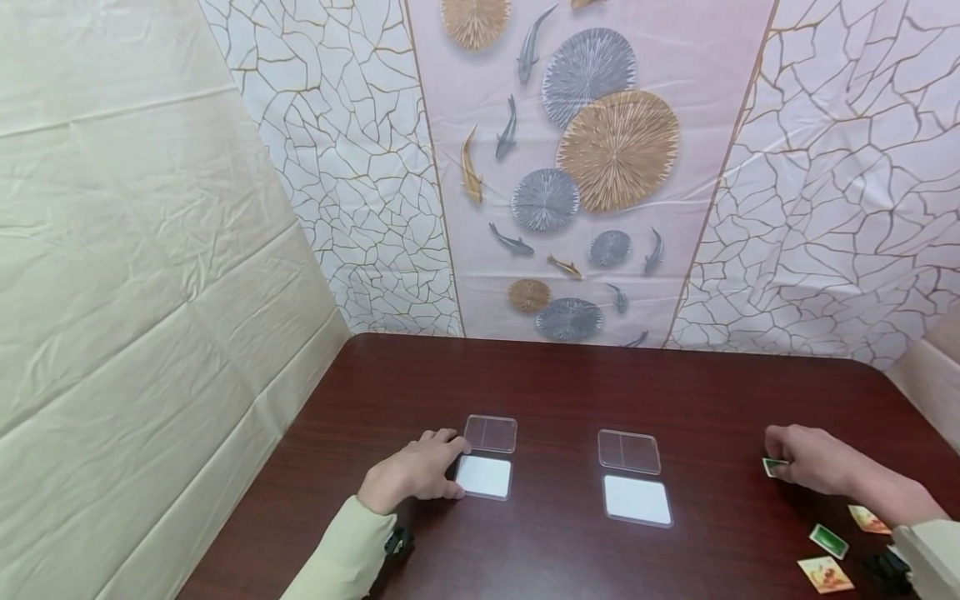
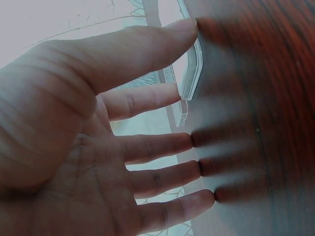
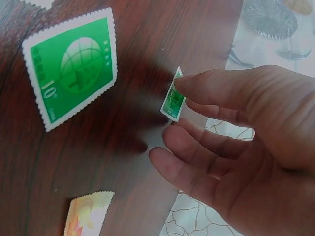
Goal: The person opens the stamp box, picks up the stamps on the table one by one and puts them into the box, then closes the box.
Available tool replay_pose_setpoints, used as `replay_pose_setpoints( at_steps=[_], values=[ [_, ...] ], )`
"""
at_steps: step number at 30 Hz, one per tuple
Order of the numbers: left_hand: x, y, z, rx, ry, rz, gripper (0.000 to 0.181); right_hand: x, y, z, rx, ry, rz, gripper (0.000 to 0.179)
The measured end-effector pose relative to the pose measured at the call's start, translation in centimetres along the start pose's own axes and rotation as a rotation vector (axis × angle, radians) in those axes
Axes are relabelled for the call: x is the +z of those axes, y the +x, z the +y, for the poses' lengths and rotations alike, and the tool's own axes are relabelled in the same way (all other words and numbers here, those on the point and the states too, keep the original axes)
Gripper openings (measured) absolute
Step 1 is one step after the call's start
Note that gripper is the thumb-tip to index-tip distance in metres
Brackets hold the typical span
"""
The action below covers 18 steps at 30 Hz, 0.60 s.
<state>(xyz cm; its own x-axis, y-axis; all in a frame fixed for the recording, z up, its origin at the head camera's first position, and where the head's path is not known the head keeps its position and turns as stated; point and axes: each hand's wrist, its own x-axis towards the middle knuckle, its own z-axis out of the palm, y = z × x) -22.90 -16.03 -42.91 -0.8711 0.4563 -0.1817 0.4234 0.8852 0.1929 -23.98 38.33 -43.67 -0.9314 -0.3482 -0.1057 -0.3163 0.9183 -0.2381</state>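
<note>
My left hand point(image 1: 417, 468) rests at the left side of a shallow clear case with a white insert point(image 1: 484, 477). Its thumb and index finger touch the case's edge, while the other fingertips rest on the table, as the left wrist view shows. Far to the right, my right hand point(image 1: 817, 460) pinches a small green postage stamp point(image 3: 173, 102) between thumb and index finger, tilted up close to the tabletop. Another green stamp point(image 3: 74, 69), with a globe design and perforated edges, lies nearer the wrist. Two orange-and-cream stamps, one nearer point(image 1: 825, 575) and one farther point(image 1: 870, 519), lie around it.
A clear lid point(image 1: 491, 434) lies just behind the left case. Right of the middle sits a second case with a white insert point(image 1: 637, 501), its clear lid point(image 1: 628, 452) behind it. The dark wooden table point(image 1: 555, 392) ends at a patterned cloth backdrop point(image 1: 375, 167).
</note>
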Motion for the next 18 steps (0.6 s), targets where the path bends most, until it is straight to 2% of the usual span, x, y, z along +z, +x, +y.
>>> replay_pose_setpoints(
  at_steps=[11,18],
  values=[
    [0.05,0.01,0.00,-0.012,0.001,-0.007,0.055,0.14,0.08,-0.26,-0.002,0.000,0.015,0.019],
    [0.04,0.02,-0.01,-0.014,-0.003,-0.011,0.055,0.20,0.19,-0.25,-0.014,-0.036,0.048,0.017]
  ],
)
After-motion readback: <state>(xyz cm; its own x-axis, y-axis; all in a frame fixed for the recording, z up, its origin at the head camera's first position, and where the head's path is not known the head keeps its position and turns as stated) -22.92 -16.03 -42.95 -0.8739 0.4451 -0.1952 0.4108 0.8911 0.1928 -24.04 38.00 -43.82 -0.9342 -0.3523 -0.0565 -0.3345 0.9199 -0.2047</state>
